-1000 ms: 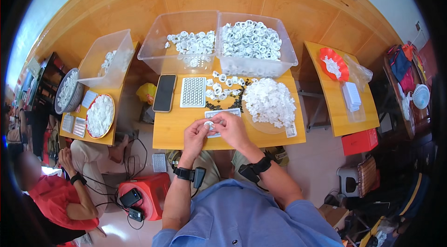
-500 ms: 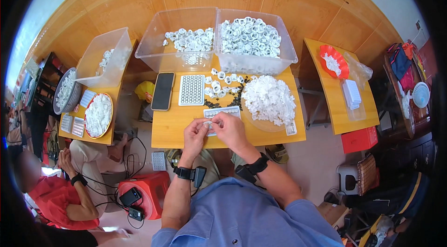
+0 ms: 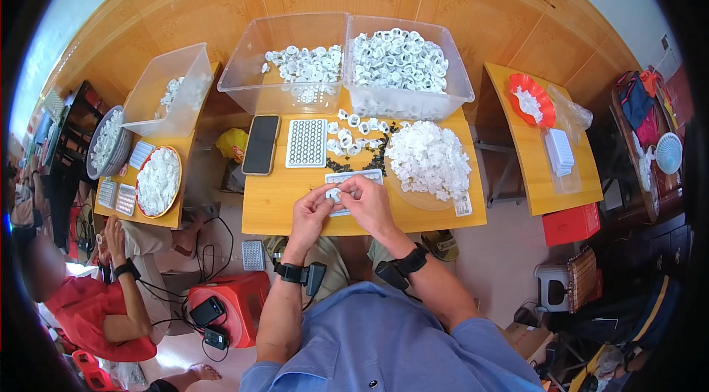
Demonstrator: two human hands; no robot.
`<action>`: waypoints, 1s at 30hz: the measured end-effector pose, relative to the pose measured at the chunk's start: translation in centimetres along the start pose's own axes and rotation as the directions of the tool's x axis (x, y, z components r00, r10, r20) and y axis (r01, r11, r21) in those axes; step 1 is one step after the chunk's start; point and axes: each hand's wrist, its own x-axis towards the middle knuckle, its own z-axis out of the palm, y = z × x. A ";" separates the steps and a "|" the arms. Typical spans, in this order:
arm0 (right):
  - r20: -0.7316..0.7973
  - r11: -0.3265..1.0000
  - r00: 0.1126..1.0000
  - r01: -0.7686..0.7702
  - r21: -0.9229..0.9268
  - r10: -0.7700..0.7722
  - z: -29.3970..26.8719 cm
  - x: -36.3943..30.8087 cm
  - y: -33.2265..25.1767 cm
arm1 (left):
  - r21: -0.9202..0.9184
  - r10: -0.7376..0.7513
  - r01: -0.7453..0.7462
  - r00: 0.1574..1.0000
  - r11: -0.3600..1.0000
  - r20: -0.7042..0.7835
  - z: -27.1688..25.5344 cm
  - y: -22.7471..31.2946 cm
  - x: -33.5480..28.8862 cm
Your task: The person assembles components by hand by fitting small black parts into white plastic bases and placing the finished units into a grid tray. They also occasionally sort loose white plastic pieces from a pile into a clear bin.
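Observation:
Near the table's front edge, my left hand [image 3: 313,211] and my right hand [image 3: 365,204] pinch a small white plastic part [image 3: 334,194] between their fingertips. Both hands are over a white tray with rows of small holes [image 3: 369,175], partly hidden by them. Beyond it, small black pieces [image 3: 340,166] lie scattered on the wood. Several white ring-shaped parts [image 3: 354,120] sit loose behind those. To the right is a big heap of translucent white pieces [image 3: 430,159]. A second holed tray [image 3: 306,143] lies left of the rings, beside a dark phone [image 3: 261,145].
Two clear plastic bins [image 3: 244,83] [image 3: 461,89] with white parts stand at the table's back. A co-worker in red [image 3: 111,311] sits at left, near a red stool [image 3: 247,307]. A side table at right [image 3: 528,178] carries a red bowl [image 3: 547,105].
My hands have turned slightly, and the white part now shows more plainly between my fingertips. The co-worker at left has brought both hands together, raised.

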 end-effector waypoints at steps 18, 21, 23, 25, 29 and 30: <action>-0.083 0.912 0.918 0.370 -0.175 -0.388 0.2 -1.4 0.1 | 0.002 0.051 -0.051 0.996 0.999 -0.070 -0.9 -0.8 -0.2; -0.077 0.898 0.907 0.393 -0.201 -0.414 0.1 -1.2 0.1 | 0.170 -0.066 0.086 0.990 0.982 -0.122 -1.4 -0.6 -0.4; -0.069 0.899 0.909 0.392 -0.193 -0.411 0.0 -1.1 0.0 | 0.145 -0.044 0.053 0.997 0.988 -0.063 -1.5 -0.2 -0.5; -0.062 0.900 0.909 0.396 -0.180 -0.412 0.0 -0.9 -0.3 | 0.144 0.008 -0.005 1.000 0.990 -0.018 -1.4 0.0 -0.3; -0.050 0.908 0.917 0.382 -0.171 -0.395 0.0 -0.9 -0.7 | 0.003 0.071 -0.071 0.997 0.997 -0.001 -1.5 -1.0 0.0; -0.044 0.896 0.909 0.400 -0.194 -0.415 -0.1 -0.9 -0.7 | -0.037 0.054 -0.052 0.998 0.998 0.039 -1.7 -1.3 0.1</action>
